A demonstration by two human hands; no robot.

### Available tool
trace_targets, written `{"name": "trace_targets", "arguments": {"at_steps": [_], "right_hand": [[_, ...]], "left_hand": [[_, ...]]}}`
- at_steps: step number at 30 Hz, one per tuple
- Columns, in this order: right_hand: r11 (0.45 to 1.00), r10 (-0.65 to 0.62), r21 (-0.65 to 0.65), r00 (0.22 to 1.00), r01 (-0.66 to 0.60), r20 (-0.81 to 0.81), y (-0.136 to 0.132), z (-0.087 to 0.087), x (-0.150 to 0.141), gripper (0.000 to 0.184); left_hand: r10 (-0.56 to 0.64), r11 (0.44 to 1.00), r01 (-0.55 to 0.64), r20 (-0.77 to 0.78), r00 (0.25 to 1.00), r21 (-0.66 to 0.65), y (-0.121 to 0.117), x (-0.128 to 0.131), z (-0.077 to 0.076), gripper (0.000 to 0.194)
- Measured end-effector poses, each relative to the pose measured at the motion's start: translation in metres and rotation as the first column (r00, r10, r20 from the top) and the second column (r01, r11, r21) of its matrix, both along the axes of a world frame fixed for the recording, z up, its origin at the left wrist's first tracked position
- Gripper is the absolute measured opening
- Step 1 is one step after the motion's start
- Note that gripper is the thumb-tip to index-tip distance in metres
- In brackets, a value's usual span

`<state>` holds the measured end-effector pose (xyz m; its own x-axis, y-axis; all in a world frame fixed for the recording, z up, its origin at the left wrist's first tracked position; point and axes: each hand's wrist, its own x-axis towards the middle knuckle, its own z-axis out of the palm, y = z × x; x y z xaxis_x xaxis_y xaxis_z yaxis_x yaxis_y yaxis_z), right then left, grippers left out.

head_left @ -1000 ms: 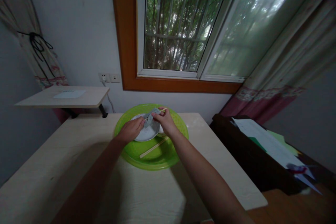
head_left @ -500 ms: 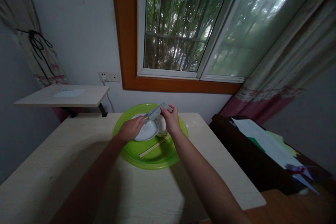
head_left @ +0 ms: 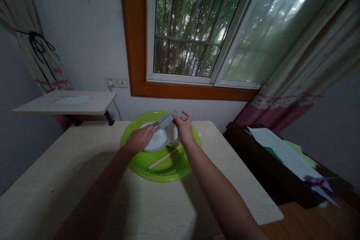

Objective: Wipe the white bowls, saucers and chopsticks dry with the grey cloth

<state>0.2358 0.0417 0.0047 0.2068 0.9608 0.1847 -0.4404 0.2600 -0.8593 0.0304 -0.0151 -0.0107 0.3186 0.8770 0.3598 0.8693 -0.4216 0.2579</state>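
on the bench [head_left: 230, 157], chopsticks [head_left: 163, 158] lie in a green tray [head_left: 171, 172], lower center of frame; beyond, above a white plate [head_left: 157, 142], the right hand [head_left: 182, 127] pinches a gray cloth's [head_left: 166, 120] upper end, the left hand [head_left: 139, 138] by its lower end, grip unclear. handling the cloth seems the step; the next move calls for steady fingertips.

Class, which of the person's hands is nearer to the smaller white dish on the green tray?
Right. The right hand is close on the smaller white dish's right; the left hand is farther left, across the larger dish.
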Motion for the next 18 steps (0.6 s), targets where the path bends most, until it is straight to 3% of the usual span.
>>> {"name": "trace_targets", "arguments": {"at_steps": [3,7,13,18], "right_hand": [[0.992,-0.117,0.041,0.992,0.118,-0.038,0.0045,-0.0006,0.0048,0.066],[0.993,-0.09,0.072,0.996,0.089,0.005,0.0069,-0.0051,0.0039,0.061],[0.995,-0.022,0.101,0.981,0.002,0.193,0.0071,-0.0087,0.0029,0.043],[0.992,-0.079,0.116,0.967,0.052,0.243,0.0092,-0.0088,0.0072,0.034]], "left_hand": [[0.003,1.0,-0.003,-0.011,1.0,-0.016,-0.0007,-0.0003,0.0004,0.04],[0.006,1.0,-0.006,-0.002,1.0,-0.007,-0.0011,-0.0005,-0.0001,0.039],[0.02,1.0,-0.02,0.01,1.0,-0.013,-0.0001,-0.0009,-0.0012,0.038],[0.026,0.999,-0.025,0.02,0.999,-0.041,0.0002,-0.0002,0.0012,0.04]]}}
